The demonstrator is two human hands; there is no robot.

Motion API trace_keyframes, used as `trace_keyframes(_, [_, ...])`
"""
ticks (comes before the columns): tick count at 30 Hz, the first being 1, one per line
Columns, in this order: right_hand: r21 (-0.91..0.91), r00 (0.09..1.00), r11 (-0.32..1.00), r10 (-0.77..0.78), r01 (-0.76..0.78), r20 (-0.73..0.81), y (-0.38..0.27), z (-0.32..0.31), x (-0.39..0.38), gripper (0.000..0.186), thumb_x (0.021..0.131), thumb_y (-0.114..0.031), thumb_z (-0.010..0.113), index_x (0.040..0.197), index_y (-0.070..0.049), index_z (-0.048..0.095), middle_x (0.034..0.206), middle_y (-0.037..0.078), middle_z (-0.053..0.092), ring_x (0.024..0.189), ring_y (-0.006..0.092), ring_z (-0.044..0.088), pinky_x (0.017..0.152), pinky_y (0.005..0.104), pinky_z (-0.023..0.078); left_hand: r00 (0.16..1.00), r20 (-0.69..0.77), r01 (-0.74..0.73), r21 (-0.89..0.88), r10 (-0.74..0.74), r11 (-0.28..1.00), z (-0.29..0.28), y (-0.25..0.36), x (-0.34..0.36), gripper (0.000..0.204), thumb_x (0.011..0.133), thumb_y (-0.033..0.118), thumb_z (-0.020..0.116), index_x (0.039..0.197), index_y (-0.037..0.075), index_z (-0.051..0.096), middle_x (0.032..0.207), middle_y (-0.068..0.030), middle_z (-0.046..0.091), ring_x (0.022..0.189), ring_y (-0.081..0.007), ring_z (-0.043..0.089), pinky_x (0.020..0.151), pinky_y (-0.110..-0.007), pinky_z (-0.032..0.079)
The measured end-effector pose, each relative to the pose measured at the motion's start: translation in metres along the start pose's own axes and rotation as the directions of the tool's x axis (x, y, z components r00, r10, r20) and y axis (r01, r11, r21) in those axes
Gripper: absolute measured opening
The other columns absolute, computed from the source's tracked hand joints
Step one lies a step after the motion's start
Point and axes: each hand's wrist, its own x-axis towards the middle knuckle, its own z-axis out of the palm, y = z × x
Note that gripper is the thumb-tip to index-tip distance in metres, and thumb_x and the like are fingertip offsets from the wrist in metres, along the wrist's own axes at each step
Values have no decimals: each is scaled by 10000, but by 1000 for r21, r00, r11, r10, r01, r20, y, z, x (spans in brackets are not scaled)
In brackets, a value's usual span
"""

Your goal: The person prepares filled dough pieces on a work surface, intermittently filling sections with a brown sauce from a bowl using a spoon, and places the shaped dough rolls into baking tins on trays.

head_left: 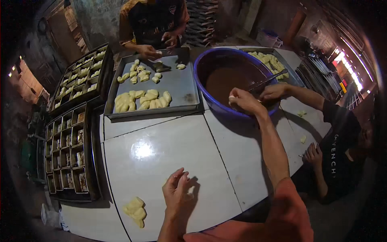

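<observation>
My right hand (245,101) is over the near side of a large purple basin (206,95) of brown liquid. Its fingers are pinched on a small pale dough piece (231,98), mostly hidden by the fingers. Low over the white tiled table, my left hand (176,188) has its fingers loosely bent and apart, with no held thing visible. Left of it lies a small pile of yellowish dough pieces (135,210). A dark-handled utensil (268,80) leans in the basin, its lower end hidden in the liquid.
A grey metal tray (183,86) holds several dough pieces; another tray (296,79) stands behind the basin. Divided baking tins (72,151) line the left side. One co-worker's hand (149,52) is over the far tray; another's hand (275,92) reaches the basin from the right.
</observation>
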Motion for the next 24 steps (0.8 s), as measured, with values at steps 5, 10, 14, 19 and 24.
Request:
trace_keyframes(5, [-586,897,801,165,120,410,25,3,26,247,840,-220,615,1016,-49,646,927,90,694,839,195,620,748,392,484,999,2,37,38,-37,999,-10,-8,-5,348,964,144,626,1237,-67,587,1113,-182,674,997,-227,672,861,-326,562])
trace_keyframes(10, [-325,962,945,132,-49,238,31,-9,29,254,843,-238,614,1018,-56,635,912,40,643,808,188,570,718,357,465,997,19,81,29,-81,996,-4,-1,-10,302,963,120,624,1203,-64,610,1115,-169,670,1052,-212,653,891,-325,558])
trace_keyframes(14, [-527,928,849,175,26,328,8,3,15,273,847,-248,636,972,-7,667,937,100,682,889,217,617,786,365,477,996,73,53,53,-57,997,0,0,-9,310,964,134,622,1202,-64,610,1115,-192,665,1043,-233,657,901,-353,552])
trace_keyframes(19, [-73,978,994,98,-86,183,-11,-18,-6,217,899,-239,628,957,-32,651,838,43,629,771,167,587,710,332,468,992,115,34,122,-48,992,3,-8,-8,316,969,159,622,1207,-49,618,1110,-159,683,1013,-223,668,884,-339,552])
trace_keyframes(24, [322,995,945,32,-61,97,-47,-12,-43,201,937,-257,623,979,-63,590,812,27,622,696,108,602,575,259,495,978,210,-3,42,-6,999,24,-2,6,327,969,169,621,1213,-49,615,1110,-156,684,1011,-224,671,884,-338,551])
